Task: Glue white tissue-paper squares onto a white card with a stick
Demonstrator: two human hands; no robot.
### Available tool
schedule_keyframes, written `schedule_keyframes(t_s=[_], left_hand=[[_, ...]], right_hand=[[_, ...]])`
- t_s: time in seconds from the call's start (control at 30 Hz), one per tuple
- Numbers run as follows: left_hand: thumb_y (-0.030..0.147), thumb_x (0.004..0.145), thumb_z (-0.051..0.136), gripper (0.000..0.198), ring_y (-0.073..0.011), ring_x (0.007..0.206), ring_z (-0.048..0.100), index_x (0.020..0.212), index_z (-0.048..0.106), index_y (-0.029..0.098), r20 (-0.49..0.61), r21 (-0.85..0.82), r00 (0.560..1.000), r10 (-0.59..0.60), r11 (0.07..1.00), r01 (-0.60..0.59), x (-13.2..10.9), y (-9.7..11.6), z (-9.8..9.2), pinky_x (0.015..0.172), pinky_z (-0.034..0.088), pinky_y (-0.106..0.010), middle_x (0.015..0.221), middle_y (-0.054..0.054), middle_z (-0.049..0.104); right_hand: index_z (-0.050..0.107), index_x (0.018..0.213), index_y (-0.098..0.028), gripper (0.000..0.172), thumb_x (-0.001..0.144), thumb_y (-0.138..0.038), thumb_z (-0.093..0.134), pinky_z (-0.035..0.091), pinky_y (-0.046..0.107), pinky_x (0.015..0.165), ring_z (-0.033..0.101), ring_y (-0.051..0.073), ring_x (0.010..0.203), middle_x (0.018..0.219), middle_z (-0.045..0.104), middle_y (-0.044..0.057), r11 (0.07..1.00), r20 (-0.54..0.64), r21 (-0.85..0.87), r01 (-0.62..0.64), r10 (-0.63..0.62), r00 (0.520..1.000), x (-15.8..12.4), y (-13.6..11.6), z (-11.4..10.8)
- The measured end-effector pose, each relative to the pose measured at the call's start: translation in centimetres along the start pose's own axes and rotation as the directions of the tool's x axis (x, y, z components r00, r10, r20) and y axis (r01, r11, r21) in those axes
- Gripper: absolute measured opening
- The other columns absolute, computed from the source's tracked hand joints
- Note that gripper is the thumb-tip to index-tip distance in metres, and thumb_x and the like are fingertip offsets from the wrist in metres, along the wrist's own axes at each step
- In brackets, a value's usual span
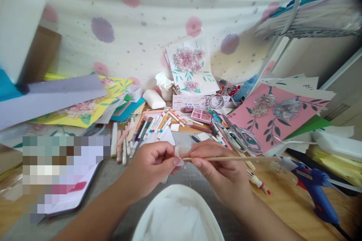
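Above the grey work mat, my left hand (154,165) pinches a small piece of thin, whitish, see-through paper (180,152) between thumb and fingers. My right hand (223,175) grips a slender wooden stick (249,158), which lies almost level and points right. The stick's left end meets the thin paper, where both hands nearly touch; exactly how they join there is too small to make out. Just below my hands stands a white oval container (177,187) with white, tissue-like material inside.
A blue glue gun (313,184) lies at right, near a small brush (258,182). Markers (152,126) and scissors (243,137) crowd the middle. Flower artworks lean on pink (283,101), yellow (113,99) and white sheets (210,79). A partly blurred-out tablet (70,199) lies left.
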State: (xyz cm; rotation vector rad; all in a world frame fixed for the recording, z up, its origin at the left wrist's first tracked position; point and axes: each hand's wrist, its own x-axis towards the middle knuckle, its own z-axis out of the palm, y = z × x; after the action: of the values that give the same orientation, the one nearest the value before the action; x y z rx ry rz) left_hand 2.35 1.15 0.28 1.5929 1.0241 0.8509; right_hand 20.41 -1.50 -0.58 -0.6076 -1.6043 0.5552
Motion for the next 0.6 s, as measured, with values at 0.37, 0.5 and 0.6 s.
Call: schedule_keyframes(t_s=[0.37, 0.5, 0.6], left_hand=[[0.028, 0.076, 0.064, 0.012, -0.0117, 0.06, 0.059, 0.069, 0.062, 0.018, 0.046, -0.101, 0.998, 0.034, 0.994, -0.029, -0.19, -0.15, -0.25, 0.058, 0.046, -0.021, 0.062, 0.003, 0.062], [0.026, 0.076, 0.062, 0.014, -0.011, 0.058, 0.057, 0.065, 0.058, 0.018, 0.001, -0.056, 1.0, 0.016, 0.998, -0.016, -0.17, -0.15, -0.03, 0.056, 0.045, -0.02, 0.059, 0.004, 0.06], [0.025, 0.076, 0.061, 0.014, -0.0109, 0.056, 0.057, 0.064, 0.058, 0.018, 0.006, -0.056, 1.0, 0.018, 0.998, -0.017, -0.11, -0.14, 0.07, 0.056, 0.046, -0.02, 0.057, 0.004, 0.06]], right_hand=[[0.076, 0.094, -0.026, 0.019, 0.084, -0.012, 0.066, 0.056, 0.035, 0.071, 0.069, 0.02, 0.078, 0.083, 0.076, 0.004, 0.999, -0.003, 0.021, -0.039, 0.039, 0.999, 0.04, 0.21, 0.09], [0.076, 0.095, -0.026, 0.02, 0.085, -0.012, 0.066, 0.056, 0.035, 0.072, 0.07, 0.02, 0.078, 0.082, 0.077, 0.004, 1.0, 0.017, -0.022, 0.001, -0.001, 1.0, 0.13, 0.0, 0.17], [0.075, 0.093, -0.027, 0.019, 0.085, -0.012, 0.066, 0.056, 0.034, 0.072, 0.069, 0.02, 0.078, 0.083, 0.076, 0.003, 0.999, -0.007, 0.035, -0.041, 0.042, 0.999, 0.09, 0.08, 0.19]])
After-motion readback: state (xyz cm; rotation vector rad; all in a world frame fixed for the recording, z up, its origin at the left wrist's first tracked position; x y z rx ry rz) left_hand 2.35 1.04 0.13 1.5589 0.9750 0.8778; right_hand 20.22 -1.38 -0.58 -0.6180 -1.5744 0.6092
